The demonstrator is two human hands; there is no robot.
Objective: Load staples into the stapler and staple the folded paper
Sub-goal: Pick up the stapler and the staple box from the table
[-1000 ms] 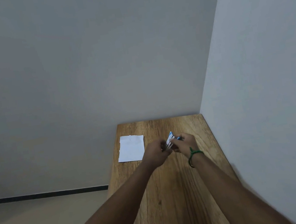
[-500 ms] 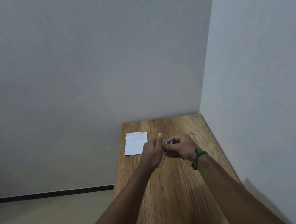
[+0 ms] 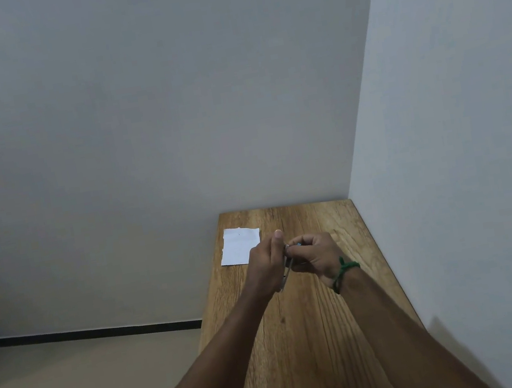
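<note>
Head view: both hands meet above the wooden table [image 3: 307, 336], just right of the folded paper [image 3: 239, 246] lying flat at its far-left corner. The left hand [image 3: 265, 264] pinches the stapler [image 3: 287, 261], a thin metal part angling down; the right hand [image 3: 316, 256] curls closed against its blue tip. Best to keep the channel steady and slide the staples in straight. The staples themselves are too small to make out.
</note>
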